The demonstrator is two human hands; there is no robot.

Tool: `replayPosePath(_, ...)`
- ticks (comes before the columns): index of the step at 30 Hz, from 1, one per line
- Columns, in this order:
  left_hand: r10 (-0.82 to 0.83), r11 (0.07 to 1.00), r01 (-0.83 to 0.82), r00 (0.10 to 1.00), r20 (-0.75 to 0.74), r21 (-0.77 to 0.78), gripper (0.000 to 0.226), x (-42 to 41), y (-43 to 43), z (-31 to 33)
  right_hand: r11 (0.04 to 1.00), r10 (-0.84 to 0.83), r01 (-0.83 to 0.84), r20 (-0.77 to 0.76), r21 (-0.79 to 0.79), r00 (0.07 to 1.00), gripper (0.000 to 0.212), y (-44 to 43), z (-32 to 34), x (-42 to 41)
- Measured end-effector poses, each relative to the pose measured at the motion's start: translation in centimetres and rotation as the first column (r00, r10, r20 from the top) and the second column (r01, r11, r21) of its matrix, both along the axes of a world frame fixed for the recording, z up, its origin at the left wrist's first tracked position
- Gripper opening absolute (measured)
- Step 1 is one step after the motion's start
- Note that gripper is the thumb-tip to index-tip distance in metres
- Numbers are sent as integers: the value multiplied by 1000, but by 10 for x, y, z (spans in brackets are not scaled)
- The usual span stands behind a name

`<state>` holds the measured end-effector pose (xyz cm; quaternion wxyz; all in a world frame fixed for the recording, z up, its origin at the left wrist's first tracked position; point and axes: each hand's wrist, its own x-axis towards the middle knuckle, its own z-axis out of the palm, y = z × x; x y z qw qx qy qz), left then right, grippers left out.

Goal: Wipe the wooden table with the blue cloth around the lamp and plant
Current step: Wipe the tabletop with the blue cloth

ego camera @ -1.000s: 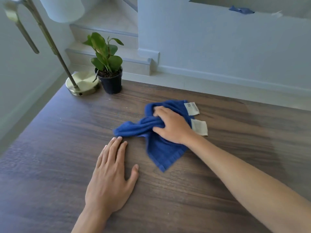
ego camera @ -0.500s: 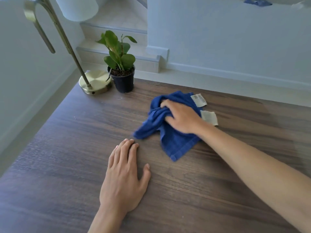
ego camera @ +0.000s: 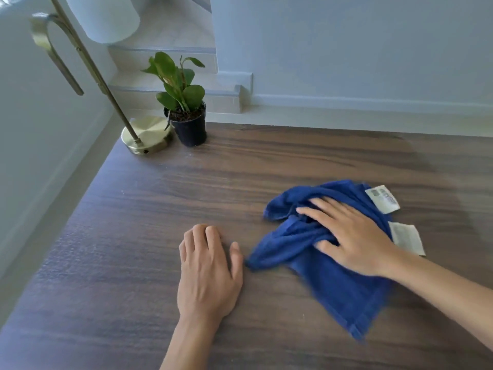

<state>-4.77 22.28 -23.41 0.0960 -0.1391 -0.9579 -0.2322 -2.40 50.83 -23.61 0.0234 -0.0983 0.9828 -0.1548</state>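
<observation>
The blue cloth (ego camera: 328,279) has shifted toward 4 o'clock from the plant (ego camera: 184,102) and lamp (ego camera: 144,137), right of centre on the wooden table (ego camera: 133,263), long axis 11-to-5 o'clock, bunched tail pointing to 8 o'clock, pressed by spread fingers of the right hand (ego camera: 354,239), with the left hand (ego camera: 208,273) flat at 9 o'clock, fingers together.

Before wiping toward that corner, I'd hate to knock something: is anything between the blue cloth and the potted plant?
Nothing visible: only bare wooden table lies between blue cloth and potted plant; the left hand rests aside.
</observation>
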Motion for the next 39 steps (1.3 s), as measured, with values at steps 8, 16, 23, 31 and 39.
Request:
replayPosePath(8, -16, 995, 19, 999, -33, 100, 22, 4, -2, -1, 921, -382, 385, -69, 52, 922, 57, -60, -6, -97)
replayPosePath(16, -110, 963, 78, 988, 111, 260, 50, 52, -60, 10, 991, -133, 134, 47, -27, 990, 61, -46, 9, 160)
replayPosePath(23, -257, 958, 262, 965, 54, -120, 57, 101, -134, -6, 738, -667, 670, -63, 84, 742, 53, -61, 5, 33)
replayPosePath(31, -224, 973, 228, 971, 84, -38, 74, 111, -136, 1, 989, -148, 148, 38, -5, 988, 61, -186, 11, 239)
replayPosePath(39, -229, 970, 233, 972, 59, -62, 72, 109, -133, 3, 636, -762, 744, 10, 207, 648, 66, -78, 6, 161)
